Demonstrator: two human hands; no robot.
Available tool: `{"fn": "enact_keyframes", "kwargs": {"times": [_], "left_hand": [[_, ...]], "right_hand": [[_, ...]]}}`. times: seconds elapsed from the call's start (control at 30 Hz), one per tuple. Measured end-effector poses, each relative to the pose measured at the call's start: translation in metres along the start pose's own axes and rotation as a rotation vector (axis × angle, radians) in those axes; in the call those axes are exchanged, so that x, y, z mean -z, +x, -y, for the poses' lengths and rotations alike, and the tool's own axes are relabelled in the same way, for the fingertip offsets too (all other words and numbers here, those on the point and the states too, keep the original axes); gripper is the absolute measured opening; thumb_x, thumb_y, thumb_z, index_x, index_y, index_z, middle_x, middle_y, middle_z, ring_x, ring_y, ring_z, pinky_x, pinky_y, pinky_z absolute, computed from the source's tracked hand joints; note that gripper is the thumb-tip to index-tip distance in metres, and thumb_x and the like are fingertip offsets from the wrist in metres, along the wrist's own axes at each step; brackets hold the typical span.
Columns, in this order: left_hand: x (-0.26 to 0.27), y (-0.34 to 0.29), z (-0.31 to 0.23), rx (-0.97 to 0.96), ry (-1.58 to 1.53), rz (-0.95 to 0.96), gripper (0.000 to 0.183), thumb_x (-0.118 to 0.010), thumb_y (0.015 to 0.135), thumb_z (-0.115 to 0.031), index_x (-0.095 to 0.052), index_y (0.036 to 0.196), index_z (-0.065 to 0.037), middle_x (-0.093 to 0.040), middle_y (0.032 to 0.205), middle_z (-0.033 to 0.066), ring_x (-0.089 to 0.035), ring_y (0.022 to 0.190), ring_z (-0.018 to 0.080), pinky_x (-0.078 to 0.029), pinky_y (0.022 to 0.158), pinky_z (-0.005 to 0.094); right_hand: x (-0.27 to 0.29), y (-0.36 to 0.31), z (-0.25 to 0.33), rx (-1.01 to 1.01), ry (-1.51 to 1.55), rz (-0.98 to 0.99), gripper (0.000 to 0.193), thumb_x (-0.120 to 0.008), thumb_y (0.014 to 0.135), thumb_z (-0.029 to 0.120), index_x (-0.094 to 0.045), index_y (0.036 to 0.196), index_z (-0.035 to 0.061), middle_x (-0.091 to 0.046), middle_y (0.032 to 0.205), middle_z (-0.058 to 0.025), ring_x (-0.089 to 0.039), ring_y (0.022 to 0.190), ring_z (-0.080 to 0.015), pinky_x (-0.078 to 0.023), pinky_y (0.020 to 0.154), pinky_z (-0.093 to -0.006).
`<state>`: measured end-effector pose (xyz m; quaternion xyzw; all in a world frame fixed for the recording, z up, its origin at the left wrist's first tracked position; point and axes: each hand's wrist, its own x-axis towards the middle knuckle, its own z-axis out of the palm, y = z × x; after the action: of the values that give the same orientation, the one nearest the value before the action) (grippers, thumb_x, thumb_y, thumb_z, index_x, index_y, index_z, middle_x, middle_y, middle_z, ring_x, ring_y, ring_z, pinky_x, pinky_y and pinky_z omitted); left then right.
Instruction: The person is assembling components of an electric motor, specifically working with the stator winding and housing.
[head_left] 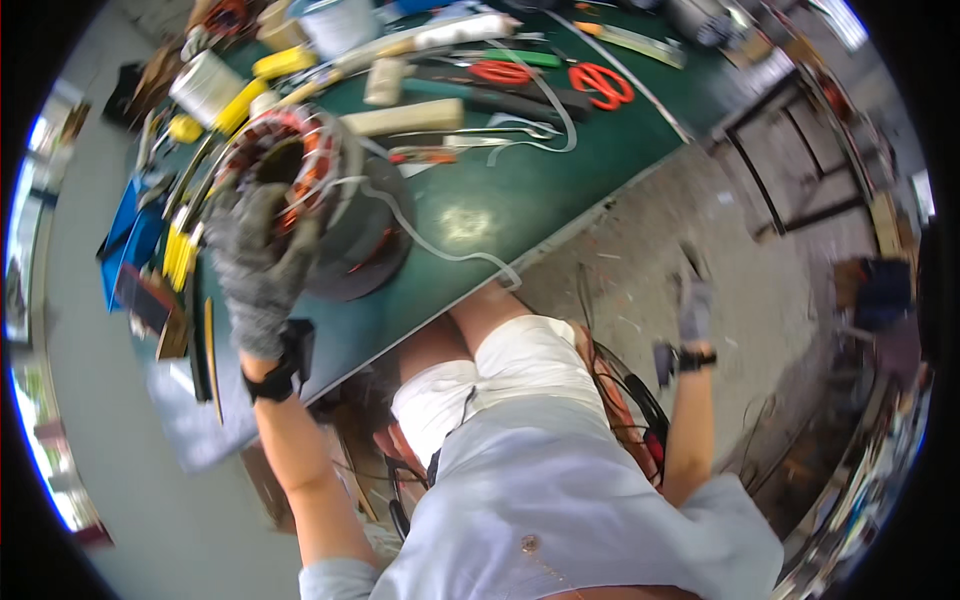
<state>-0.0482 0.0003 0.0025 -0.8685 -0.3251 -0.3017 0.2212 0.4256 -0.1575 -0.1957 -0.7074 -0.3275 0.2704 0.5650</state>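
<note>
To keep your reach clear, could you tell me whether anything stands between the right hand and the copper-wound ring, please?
Yes: right of the copper-wound ring, a white cord crosses the line to the right hand; the cord's height is unclear.

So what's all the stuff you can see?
Table: one, green, in front
Coil ring: one, copper and white, table's left part
Drum: one, grey, beside the ring
Cord lengths: two, white, across the table
Scissors: at least one, red handles, far side
Tubs: two, white, far left
Strips: several, yellow, left
Box: one, blue, left end
Metal frame: one, dark, on the floor, right
Other tools: many, mixed, blurred
Left hand: one, grey glove, on the ring
Right hand: one, grey glove, over the floor
</note>
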Motion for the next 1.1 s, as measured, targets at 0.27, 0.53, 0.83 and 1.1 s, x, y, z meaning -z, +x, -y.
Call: {"fn": "enact_keyframes", "kwargs": {"times": [0.27,0.53,0.83,1.1], "left_hand": [[-0.007,0.007,-0.014,0.402,-0.204,0.014,0.03,-0.068,0.065,-0.008,-0.059,0.094,-0.006,-0.057,0.097,0.0126,-0.042,0.111,0.0351,-0.032,0.094,0.0426],[-0.006,0.007,-0.013,0.392,-0.192,0.055,0.032,-0.068,0.064,-0.009,-0.058,0.094,-0.006,-0.055,0.099,0.0135,-0.043,0.109,0.0356,-0.033,0.093,0.0427],[-0.006,0.006,-0.011,0.326,-0.098,-0.003,0.03,-0.068,0.065,-0.01,-0.058,0.094,-0.007,-0.055,0.099,0.0126,-0.045,0.103,0.0364,-0.034,0.091,0.0439],[-0.008,0.01,-0.009,0.349,-0.23,0.009,0.03,-0.068,0.062,-0.012,-0.059,0.09,-0.007,-0.057,0.091,0.012,-0.047,0.101,0.035,-0.035,0.089,0.0429]], "right_hand": [[-0.069,0.089,0.024,-0.094,0.302,-0.186,0.014,-0.058,0.082,0.01,-0.051,0.094,0.0095,-0.052,0.073,0.0011,-0.049,0.053,-0.0093,-0.042,0.049,-0.023],[-0.086,0.1,0.034,-0.166,0.862,-0.1,0.009,-0.057,0.08,0.002,-0.053,0.087,0.0066,-0.056,0.075,-0.0029,-0.054,0.059,-0.0135,-0.05,0.057,-0.0258],[-0.12,0.094,0.026,0.063,0.179,-0.207,0.038,-0.043,0.092,0.027,-0.045,0.12,0.0019,-0.05,0.116,-0.0162,-0.049,0.105,-0.0248,-0.041,0.089,-0.0324],[-0.11,0.09,0.046,0.033,-0.489,-0.224,0.065,-0.035,0.091,0.045,-0.028,0.132,-0.0047,-0.032,0.135,-0.0226,-0.028,0.127,-0.0322,-0.023,0.104,-0.038]]}}
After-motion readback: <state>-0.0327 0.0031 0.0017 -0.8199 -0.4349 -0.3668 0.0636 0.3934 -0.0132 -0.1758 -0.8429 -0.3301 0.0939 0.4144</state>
